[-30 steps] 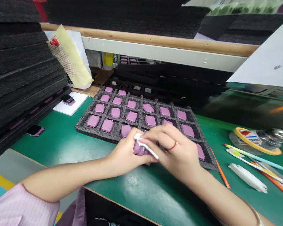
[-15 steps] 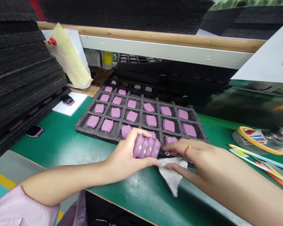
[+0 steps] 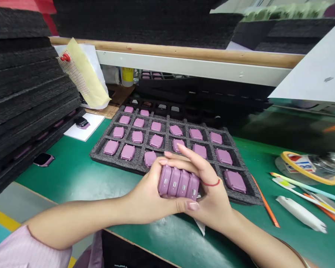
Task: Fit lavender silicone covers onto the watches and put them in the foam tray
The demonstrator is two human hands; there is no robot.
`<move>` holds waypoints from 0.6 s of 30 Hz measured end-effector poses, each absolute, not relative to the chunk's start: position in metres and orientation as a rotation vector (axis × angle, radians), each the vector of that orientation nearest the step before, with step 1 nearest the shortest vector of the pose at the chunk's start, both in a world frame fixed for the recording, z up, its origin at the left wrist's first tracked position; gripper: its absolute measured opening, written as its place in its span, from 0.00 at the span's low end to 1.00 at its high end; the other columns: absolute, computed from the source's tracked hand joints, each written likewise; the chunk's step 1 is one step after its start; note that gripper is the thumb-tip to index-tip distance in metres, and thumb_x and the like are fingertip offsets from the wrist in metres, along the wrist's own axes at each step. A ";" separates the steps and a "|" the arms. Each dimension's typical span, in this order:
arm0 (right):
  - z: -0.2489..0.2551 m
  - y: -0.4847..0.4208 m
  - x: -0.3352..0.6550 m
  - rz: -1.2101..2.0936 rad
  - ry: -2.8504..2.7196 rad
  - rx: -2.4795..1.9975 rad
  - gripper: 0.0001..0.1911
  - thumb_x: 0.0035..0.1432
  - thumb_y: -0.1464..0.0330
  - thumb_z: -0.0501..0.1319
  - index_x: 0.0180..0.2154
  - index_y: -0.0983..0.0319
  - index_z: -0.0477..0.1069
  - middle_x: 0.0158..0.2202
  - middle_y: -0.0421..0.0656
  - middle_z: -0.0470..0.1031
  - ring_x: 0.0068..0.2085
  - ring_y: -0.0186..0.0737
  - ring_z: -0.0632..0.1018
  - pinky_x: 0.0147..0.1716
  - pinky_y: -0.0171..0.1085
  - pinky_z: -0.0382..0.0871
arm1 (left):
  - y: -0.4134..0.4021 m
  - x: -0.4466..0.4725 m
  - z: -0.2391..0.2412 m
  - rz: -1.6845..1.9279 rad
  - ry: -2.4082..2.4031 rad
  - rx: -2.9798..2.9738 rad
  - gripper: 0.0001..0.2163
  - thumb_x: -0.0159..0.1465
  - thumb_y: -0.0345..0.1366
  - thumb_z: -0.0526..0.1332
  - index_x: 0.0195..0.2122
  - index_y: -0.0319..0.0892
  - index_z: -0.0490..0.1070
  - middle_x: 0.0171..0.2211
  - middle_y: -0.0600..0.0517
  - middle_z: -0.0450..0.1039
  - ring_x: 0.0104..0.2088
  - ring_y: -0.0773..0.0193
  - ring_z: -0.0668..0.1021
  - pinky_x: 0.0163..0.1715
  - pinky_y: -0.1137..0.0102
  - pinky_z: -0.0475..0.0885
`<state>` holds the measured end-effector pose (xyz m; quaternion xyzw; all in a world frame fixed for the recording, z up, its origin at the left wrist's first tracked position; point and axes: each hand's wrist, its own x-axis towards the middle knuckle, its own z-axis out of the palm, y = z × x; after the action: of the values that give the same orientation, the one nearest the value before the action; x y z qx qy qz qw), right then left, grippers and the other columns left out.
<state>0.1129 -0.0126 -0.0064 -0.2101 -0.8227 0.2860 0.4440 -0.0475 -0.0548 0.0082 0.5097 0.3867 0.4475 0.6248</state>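
A row of several purple smartwatch cases is held together on edge, their small silver-grey slots facing me. My left hand is closed round the row, thumb along its underside. From the other side my right hand cups the row's right end, with fingers bent over the top and back. A white cloth pokes out below my right palm; most of it is hidden. Behind both hands lies a dark grey foam tray with purple watch cases in many of its compartments.
Black foam trays are stacked at the left. A watch lies beside them, another watch on white paper. At right are an orange stick, a white tool, brushes and a jar. A shelf crosses above.
My right hand has moved from the tray's front edge to the row of watch cases and closed on its right end. The cloth has come along under that palm. My left hand keeps its hold.
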 end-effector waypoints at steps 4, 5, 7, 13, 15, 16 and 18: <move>0.000 -0.015 0.115 0.713 -2.057 -0.486 0.48 0.56 0.73 0.70 0.71 0.55 0.49 0.56 0.49 0.78 0.57 0.52 0.80 0.59 0.54 0.75 | -0.053 -0.052 0.013 0.949 0.742 1.108 0.17 0.62 0.40 0.67 0.49 0.43 0.66 0.50 0.44 0.72 0.55 0.52 0.76 0.55 0.57 0.73; 0.002 -0.014 0.116 0.712 -2.076 -0.473 0.50 0.55 0.75 0.70 0.72 0.55 0.47 0.54 0.48 0.79 0.56 0.50 0.80 0.59 0.53 0.75 | -0.052 -0.053 0.013 0.920 0.714 1.088 0.13 0.65 0.43 0.64 0.45 0.42 0.70 0.45 0.45 0.74 0.51 0.53 0.77 0.53 0.57 0.73; 0.003 -0.014 0.118 0.729 -2.115 -0.448 0.52 0.54 0.78 0.68 0.73 0.56 0.44 0.53 0.47 0.80 0.56 0.48 0.81 0.60 0.52 0.74 | -0.048 -0.054 0.015 0.888 0.699 1.083 0.14 0.69 0.47 0.58 0.36 0.42 0.73 0.33 0.48 0.74 0.45 0.55 0.79 0.52 0.58 0.73; -0.001 -0.008 0.124 0.845 -2.114 -0.429 0.55 0.52 0.75 0.72 0.73 0.54 0.45 0.64 0.49 0.71 0.57 0.47 0.80 0.62 0.47 0.73 | -0.043 -0.052 0.021 0.879 0.698 1.150 0.05 0.60 0.34 0.69 0.36 0.42 0.75 0.35 0.51 0.75 0.45 0.57 0.79 0.51 0.62 0.74; -0.001 -0.008 0.125 0.892 -2.090 -0.438 0.54 0.53 0.71 0.74 0.72 0.53 0.47 0.67 0.50 0.67 0.58 0.50 0.79 0.62 0.49 0.74 | -0.044 -0.052 0.021 0.874 0.741 1.175 0.16 0.54 0.31 0.73 0.44 0.43 0.75 0.42 0.50 0.75 0.47 0.56 0.79 0.50 0.61 0.75; 0.000 -0.008 0.125 0.906 -2.079 -0.442 0.53 0.53 0.69 0.74 0.72 0.52 0.47 0.68 0.50 0.65 0.58 0.50 0.79 0.62 0.50 0.73 | -0.044 -0.052 0.021 0.870 0.767 1.190 0.20 0.52 0.30 0.74 0.47 0.43 0.74 0.44 0.49 0.75 0.49 0.55 0.78 0.51 0.60 0.75; 0.001 -0.008 0.125 0.922 -2.065 -0.454 0.53 0.54 0.69 0.74 0.72 0.51 0.47 0.69 0.50 0.64 0.58 0.50 0.79 0.62 0.51 0.72 | -0.045 -0.053 0.020 0.862 0.793 1.212 0.24 0.51 0.30 0.75 0.49 0.42 0.73 0.47 0.48 0.74 0.51 0.54 0.77 0.53 0.59 0.74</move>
<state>0.1245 -0.0083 0.0009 -0.1799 -0.8184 0.3654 0.4054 -0.0526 -0.0453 0.0199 0.5368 0.3511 0.3816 0.6656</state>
